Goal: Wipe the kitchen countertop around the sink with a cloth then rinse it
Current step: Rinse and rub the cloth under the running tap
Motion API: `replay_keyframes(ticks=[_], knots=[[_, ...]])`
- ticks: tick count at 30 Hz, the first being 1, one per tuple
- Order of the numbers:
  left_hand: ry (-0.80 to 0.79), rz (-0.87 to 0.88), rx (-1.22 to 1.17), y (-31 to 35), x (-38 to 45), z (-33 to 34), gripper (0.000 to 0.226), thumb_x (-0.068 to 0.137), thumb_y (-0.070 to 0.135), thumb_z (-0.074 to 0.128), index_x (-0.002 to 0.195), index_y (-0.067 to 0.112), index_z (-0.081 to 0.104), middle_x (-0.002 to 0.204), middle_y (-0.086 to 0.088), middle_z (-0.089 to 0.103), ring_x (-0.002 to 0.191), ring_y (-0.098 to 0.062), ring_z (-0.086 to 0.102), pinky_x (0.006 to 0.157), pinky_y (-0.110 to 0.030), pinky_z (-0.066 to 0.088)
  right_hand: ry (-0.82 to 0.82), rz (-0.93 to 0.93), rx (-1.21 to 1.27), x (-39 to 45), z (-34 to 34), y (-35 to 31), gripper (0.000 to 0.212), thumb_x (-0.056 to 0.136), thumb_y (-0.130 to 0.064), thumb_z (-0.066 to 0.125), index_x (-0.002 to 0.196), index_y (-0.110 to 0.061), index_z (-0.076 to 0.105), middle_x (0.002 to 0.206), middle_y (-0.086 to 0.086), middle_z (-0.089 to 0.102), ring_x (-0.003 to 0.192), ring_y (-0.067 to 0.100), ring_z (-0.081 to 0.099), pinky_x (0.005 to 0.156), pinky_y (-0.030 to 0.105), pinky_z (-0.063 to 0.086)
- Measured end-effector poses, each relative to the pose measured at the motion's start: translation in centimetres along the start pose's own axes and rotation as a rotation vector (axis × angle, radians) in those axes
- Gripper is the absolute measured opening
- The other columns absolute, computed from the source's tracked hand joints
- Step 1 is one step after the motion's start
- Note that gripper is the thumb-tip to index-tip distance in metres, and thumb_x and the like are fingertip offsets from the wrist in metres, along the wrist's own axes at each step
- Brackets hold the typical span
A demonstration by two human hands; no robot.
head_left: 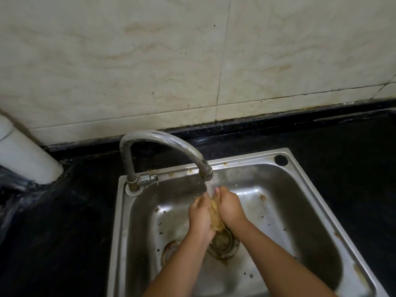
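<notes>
Both hands are over the steel sink (317, 202), dead centre of the view: the left hand (200, 217) and the right hand (230, 207) press a wadded yellowish cloth (216, 218) between them, fingers curled round it. Water streams from the curved faucet (162, 142) at about eleven o'clock, landing on the fingertips. Just below the hands, towards six o'clock, sits the stained drain (222, 243). Black countertop (342, 146) wraps the basin; marbled wall tiles (150, 61) fill twelve o'clock, and a white pipe (25, 155) angles in at nine.

Left hand (200, 215) and right hand (229, 207) pressed together — fingers curled.
</notes>
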State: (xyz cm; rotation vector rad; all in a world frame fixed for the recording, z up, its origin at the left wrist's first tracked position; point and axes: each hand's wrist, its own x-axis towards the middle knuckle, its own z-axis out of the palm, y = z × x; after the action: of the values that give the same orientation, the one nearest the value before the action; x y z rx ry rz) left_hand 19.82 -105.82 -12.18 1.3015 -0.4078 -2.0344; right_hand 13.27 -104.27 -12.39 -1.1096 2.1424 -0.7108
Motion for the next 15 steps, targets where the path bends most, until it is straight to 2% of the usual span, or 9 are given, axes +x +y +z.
replay_keyframes(ticks=[2, 5, 6, 8, 10, 13, 15], knots=[[-0.034, 0.014, 0.035, 0.3, 0.0, -0.1, 0.021, 0.096, 0.013, 0.044, 0.084, 0.005, 0.06, 0.073, -0.008, 0.068, 0.06, -0.015, 0.066, 0.063, -0.03, 0.053, -0.012, 0.055, 0.053, 1.0, -0.1, 0.5, 0.03, 0.101, -0.023, 0.028, 0.079, -0.011, 0.045, 0.07, -0.001, 0.047, 0.076, 0.017, 0.049, 0.057, 0.02, 0.034], [0.02, 0.076, 0.113, 0.7, 0.2, -0.3, 0.02, 0.097, 0.011, 0.042, 0.083, 0.006, 0.057, 0.073, -0.01, 0.062, 0.057, -0.017, 0.063, 0.049, -0.022, 0.052, 0.102, 0.099, 0.089, 1.0, -0.5, 0.5, 0.031, 0.101, -0.022, 0.029, 0.092, -0.005, 0.053, 0.073, 0.001, 0.048, 0.077, 0.018, 0.049, 0.065, 0.023, 0.032], [0.07, 0.101, 0.135, 0.8, 0.5, -0.5, 0.019, 0.097, 0.011, 0.043, 0.084, 0.006, 0.056, 0.073, -0.01, 0.059, 0.06, -0.018, 0.06, 0.049, -0.022, 0.052, 0.129, 0.101, 0.136, 0.5, -0.7, 0.5, 0.03, 0.101, -0.022, 0.028, 0.088, -0.008, 0.051, 0.071, 0.0, 0.048, 0.076, 0.018, 0.048, 0.064, 0.024, 0.031], [0.147, 0.131, 0.152, 1.1, 1.1, -0.6, 0.016, 0.096, 0.015, 0.044, 0.09, 0.005, 0.056, 0.075, -0.009, 0.058, 0.067, -0.019, 0.056, 0.058, -0.027, 0.05, 0.076, 0.026, 0.208, -0.9, -0.8, 0.3, 0.03, 0.1, -0.022, 0.029, 0.074, -0.018, 0.042, 0.066, -0.005, 0.045, 0.068, 0.014, 0.047, 0.058, 0.023, 0.032], [0.153, 0.132, 0.164, 1.3, 1.6, -0.3, 0.02, 0.096, 0.017, 0.045, 0.085, 0.006, 0.056, 0.074, -0.009, 0.056, 0.068, -0.019, 0.055, 0.063, -0.028, 0.046, -0.015, -0.037, 0.264, -2.7, -0.6, -0.7, 0.033, 0.1, -0.019, 0.03, 0.068, -0.024, 0.035, 0.064, -0.007, 0.044, 0.06, 0.004, 0.044, 0.052, 0.012, 0.035], [0.139, 0.11, 0.168, 1.2, 1.7, 0.8, 0.026, 0.097, 0.016, 0.042, 0.075, 0.009, 0.055, 0.07, -0.008, 0.053, 0.064, -0.018, 0.052, 0.063, -0.027, 0.044, 0.007, -0.066, 0.213, -3.1, 0.0, -1.4, 0.031, 0.1, -0.02, 0.029, 0.07, -0.025, 0.032, 0.062, -0.009, 0.043, 0.057, -0.001, 0.042, 0.049, 0.009, 0.035], [0.127, 0.085, 0.133, 0.8, 1.4, 1.0, 0.026, 0.098, 0.015, 0.041, 0.076, 0.009, 0.054, 0.07, -0.007, 0.054, 0.064, -0.017, 0.055, 0.062, -0.026, 0.046, 0.04, -0.05, 0.111, -2.0, 0.0, -1.1, 0.024, 0.101, -0.023, 0.028, 0.078, -0.019, 0.036, 0.063, -0.009, 0.041, 0.056, 0.003, 0.042, 0.047, 0.013, 0.032]])
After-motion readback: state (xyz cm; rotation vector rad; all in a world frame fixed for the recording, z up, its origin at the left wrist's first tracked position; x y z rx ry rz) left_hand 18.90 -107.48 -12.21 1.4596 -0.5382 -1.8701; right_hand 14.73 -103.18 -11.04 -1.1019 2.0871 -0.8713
